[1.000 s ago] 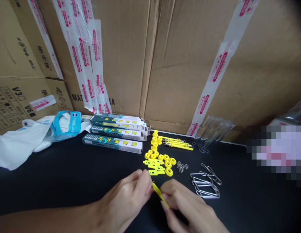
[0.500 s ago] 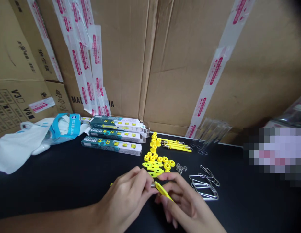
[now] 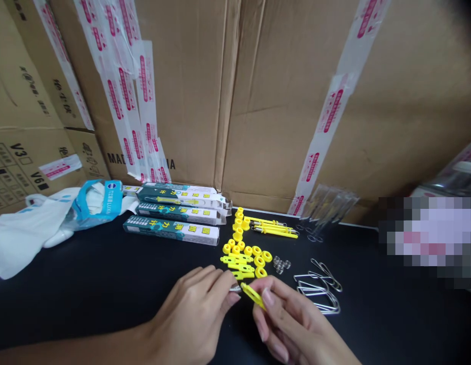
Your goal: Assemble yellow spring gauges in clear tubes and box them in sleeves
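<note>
My left hand [image 3: 193, 314] pinches a small silver metal part [image 3: 235, 289] between thumb and fingers, just above the black table. My right hand [image 3: 292, 319] grips a flat yellow plastic piece [image 3: 253, 296], and its end is a few pixels from the metal part. Behind my hands lie several yellow plastic rings [image 3: 259, 261] and flat yellow plastic pieces [image 3: 237, 264]. Several small metal springs [image 3: 281, 264] and bent wire clips [image 3: 317, 289] lie to the right of them. Long yellow rods [image 3: 273, 228] lie farther back.
Several teal-and-white boxes [image 3: 170, 229] lie at the table's back left, beside a white plastic bag [image 3: 30, 228] and a blue-trimmed package [image 3: 96, 203]. Taped cardboard cartons [image 3: 296, 101] stand along the back edge. A clear plastic packet [image 3: 328, 210] leans there, and a pixelated patch [image 3: 429, 238] covers the right.
The yellow piece has turned flatter and now lies closer to the metal part between my hands. My right hand has shifted its grip. The whole scene has drifted slightly left in view.
</note>
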`<state>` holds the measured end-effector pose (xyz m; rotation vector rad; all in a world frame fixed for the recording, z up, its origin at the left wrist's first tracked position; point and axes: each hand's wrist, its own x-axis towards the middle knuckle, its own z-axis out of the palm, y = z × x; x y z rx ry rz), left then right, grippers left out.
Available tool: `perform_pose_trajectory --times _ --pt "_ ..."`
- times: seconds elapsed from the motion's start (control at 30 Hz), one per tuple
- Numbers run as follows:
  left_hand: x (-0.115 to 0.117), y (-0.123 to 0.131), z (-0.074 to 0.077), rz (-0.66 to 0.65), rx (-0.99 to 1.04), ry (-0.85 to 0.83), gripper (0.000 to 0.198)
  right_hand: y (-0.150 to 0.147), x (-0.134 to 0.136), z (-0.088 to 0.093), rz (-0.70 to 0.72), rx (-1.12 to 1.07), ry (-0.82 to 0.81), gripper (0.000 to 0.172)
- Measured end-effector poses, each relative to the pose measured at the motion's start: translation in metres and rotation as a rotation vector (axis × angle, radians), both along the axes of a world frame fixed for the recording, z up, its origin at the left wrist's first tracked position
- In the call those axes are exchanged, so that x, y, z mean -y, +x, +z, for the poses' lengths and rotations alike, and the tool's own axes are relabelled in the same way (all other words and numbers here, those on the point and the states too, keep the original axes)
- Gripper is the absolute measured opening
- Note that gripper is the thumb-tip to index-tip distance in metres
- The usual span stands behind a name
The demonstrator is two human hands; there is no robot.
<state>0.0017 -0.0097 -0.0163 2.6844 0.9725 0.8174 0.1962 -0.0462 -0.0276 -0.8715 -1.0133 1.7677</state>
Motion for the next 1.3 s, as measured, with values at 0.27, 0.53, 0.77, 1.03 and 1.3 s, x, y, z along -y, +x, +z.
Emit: perform_pose_trajectory --times 0.27,0.53,0.77,1.03,1.3 --pt "0.002 -0.002 -0.004 -0.108 -0.046 -0.062 0.035 0.000 -0.001 -0.001 0.139 0.208 0.023 0.047" --pt "0.002 -0.004 -0.001 -0.079 -0.051 -0.159 0.036 0.004 0.000 0.010 -0.005 0.763 0.444 0.027" --pt "0.001 -0.002 0.004 -0.085 -0.085 -0.132 0.034 0.008 0.004 0.005 -0.081 0.945 0.896 0.030" --pt "0.003 0.000 0.003 -0.014 -0.047 -0.186 0.029 0.009 -0.001 0.000 -0.179 0.907 1.053 0.034" --pt "0.001 0.001 0.001 0.011 0.009 -0.242 0.015 0.009 -0.002 -0.004 -0.273 0.860 0.789 0.015"
